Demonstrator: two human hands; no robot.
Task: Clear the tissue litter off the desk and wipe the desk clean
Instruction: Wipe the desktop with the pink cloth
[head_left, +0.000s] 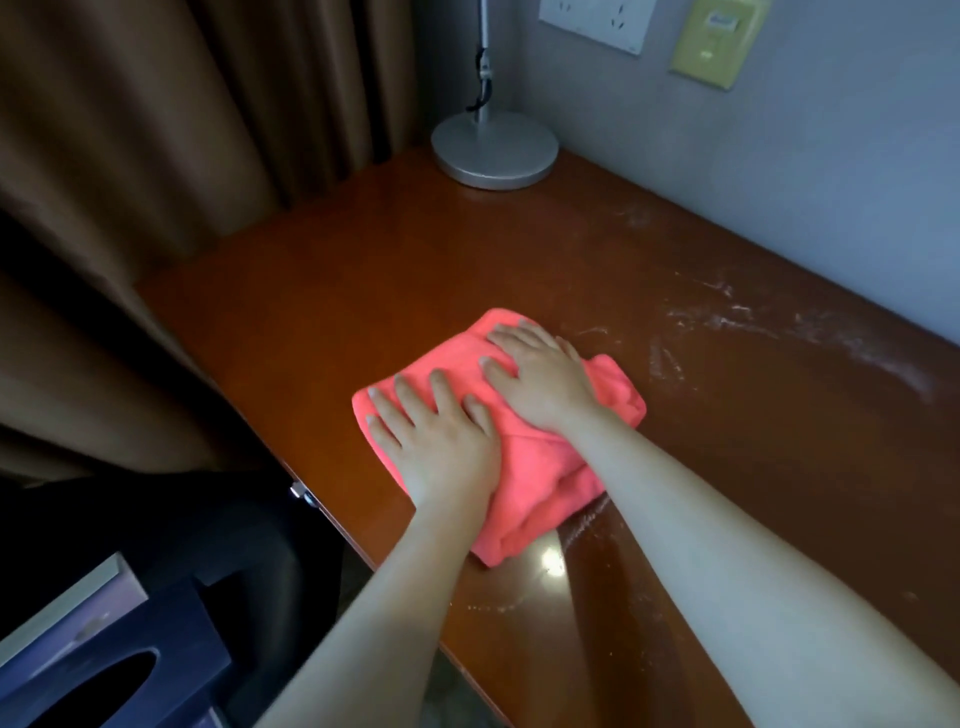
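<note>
A folded pink cloth (550, 467) lies on the brown wooden desk (311, 332), near its front edge. My left hand (436, 436) presses flat on the cloth's left part with straight, spread fingers. My right hand (540, 374) lies flat on the cloth's far right part, fingers straight. Whitish smears and dusty streaks (727, 317) mark the desk to the right of the cloth and near the wall. No tissue litter shows on the desk.
A silver lamp base (493, 150) with its pole stands at the desk's back left corner. Brown curtains (156, 130) hang to the left. A grey wall with sockets (592, 21) runs behind. A dark box with an oval opening (119, 670) sits lower left.
</note>
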